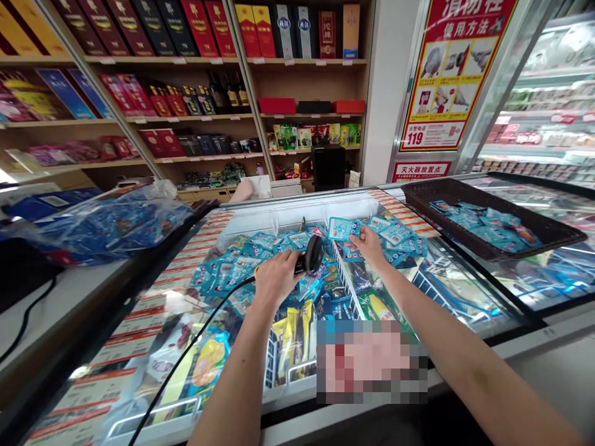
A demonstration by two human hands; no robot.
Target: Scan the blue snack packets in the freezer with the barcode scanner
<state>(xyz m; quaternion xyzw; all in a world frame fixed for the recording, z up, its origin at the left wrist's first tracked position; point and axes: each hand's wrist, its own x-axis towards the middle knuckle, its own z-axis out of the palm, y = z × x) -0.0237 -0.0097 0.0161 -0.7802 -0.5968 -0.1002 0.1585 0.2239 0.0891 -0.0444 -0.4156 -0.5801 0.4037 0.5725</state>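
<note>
Scanner (312, 254), black, corded, clenched in left hand (275, 277) grip above open freezer (297, 214), head aimed at teal packet (341, 228). Right hand (369, 244) grip pinches that packet over the pile of teal packets (251, 260) inside. Dark tray (488, 214) with more packets sits on freezer lid, right. Bagged blue packs (102, 223) on table, left.
</note>
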